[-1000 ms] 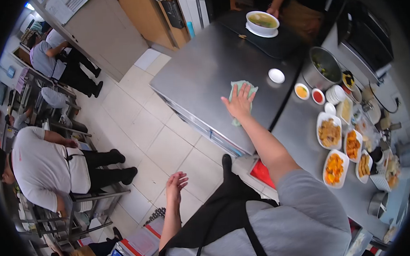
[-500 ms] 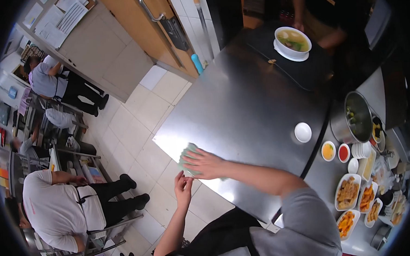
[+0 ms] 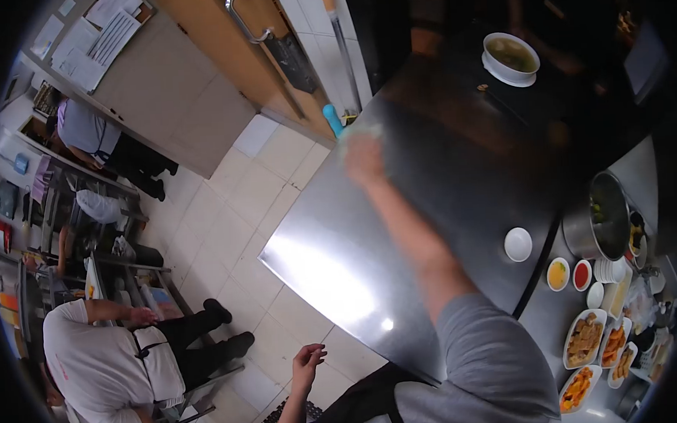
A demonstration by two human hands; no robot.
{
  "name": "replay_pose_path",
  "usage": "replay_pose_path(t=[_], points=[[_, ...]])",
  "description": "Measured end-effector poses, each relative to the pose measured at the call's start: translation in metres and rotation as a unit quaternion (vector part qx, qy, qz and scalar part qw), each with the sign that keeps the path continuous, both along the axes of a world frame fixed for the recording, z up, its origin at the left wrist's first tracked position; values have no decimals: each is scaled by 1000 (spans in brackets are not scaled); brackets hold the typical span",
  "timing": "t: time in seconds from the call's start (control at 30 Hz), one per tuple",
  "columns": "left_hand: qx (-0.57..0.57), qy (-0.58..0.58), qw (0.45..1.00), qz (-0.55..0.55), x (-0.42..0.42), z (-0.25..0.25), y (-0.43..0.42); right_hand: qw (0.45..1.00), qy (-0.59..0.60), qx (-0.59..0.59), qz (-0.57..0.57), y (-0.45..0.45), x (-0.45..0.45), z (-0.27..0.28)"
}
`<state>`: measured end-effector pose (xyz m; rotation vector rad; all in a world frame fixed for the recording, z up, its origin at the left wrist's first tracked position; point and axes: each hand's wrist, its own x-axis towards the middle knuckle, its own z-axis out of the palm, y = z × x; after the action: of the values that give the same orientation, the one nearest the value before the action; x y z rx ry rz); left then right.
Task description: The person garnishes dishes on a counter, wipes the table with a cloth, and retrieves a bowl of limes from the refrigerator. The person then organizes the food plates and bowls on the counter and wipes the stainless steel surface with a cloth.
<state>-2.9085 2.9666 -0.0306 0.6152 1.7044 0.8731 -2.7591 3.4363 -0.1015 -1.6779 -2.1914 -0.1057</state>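
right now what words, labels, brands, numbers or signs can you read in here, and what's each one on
None can be read.
Posted papers, upper left: any writing is too small.
Reddish mark on a co-worker's white shirt: too small and blurred.
Pale tag on a dark shirt, top right: too dim and blurred.
Steel counter: no lettering that I can make out.

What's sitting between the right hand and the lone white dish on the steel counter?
Nothing stands there in the head view: bare steel countertop runs from the right hand, blurred over the pale green cloth, to the white dish.
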Motion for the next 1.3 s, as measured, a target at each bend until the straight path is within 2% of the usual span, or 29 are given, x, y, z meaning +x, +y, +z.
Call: replay_pose_path(t=[0.03,0.07,0.1,0.17,0.2,0.23,0.27,0.3,0.37,0.47,0.53,0.6,0.67,0.7,0.73,0.77,0.8,0.87,0.93,1.0,1.07,1.13,1.17,1.2,1.23,1.3], points=[[4,-4,1000,-6,2,3,6,997,29,-37,54,-30,-31,8],[21,0,999,-26,5,8,13,989,26,60,132,-67,-55,7],[39,5,998,-48,8,12,19,976,-15,90,196,-108,-72,18],[82,35,994,-66,10,23,33,949,-28,-112,292,-182,-85,71],[97,36,992,-75,8,29,39,930,17,43,364,-214,-89,45],[113,36,989,-87,6,34,45,921,-7,45,386,-244,-79,41],[128,34,985,-107,4,39,52,913,38,-9,406,-270,-63,43],[138,31,981,-132,3,44,55,918,15,-2,396,-295,-47,40],[179,6,968,-176,11,57,60,923,52,-46,379,-345,0,36],[188,-4,944,-272,27,62,59,960,4,-108,257,-424,79,69],[204,-24,925,-318,45,63,55,977,-2,-129,167,-478,116,71],[220,-48,904,-363,64,68,49,987,-119,-89,66,-535,141,68],[220,-85,889,-392,80,70,36,998,17,-61,17,-589,159,68],[222,-87,885,-401,85,69,29,977,118,-176,15,-610,169,72],[230,-90,870,-426,90,70,23,934,217,-285,14,-623,182,82],[237,-93,856,-449,94,71,18,908,333,-247,-54,-636,191,110],[231,-101,850,-464,95,75,13,921,317,-186,-130,-643,210,100],[224,-109,844,-475,102,78,6,874,409,-39,-261,-642,258,95],[215,-114,838,-489,114,81,2,900,266,122,-324,-632,300,98],[219,-89,826,-512,132,83,0,852,31,68,-518,-613,308,57],[225,-81,813,-531,158,85,-5,875,46,56,-478,-599,286,67],[229,-71,804,-544,191,84,-9,960,87,-25,-265,-581,261,61],[232,-86,797,-551,210,84,-12,970,66,0,-234,-588,233,76],[238,-102,789,-557,230,84,-14,983,44,29,-174,-597,225,65],[236,-99,788,-559,249,85,-17,983,48,29,-176,-611,227,68],[256,-82,765,-585,289,88,-20,999,-8,-2,-53,-647,252,75]])
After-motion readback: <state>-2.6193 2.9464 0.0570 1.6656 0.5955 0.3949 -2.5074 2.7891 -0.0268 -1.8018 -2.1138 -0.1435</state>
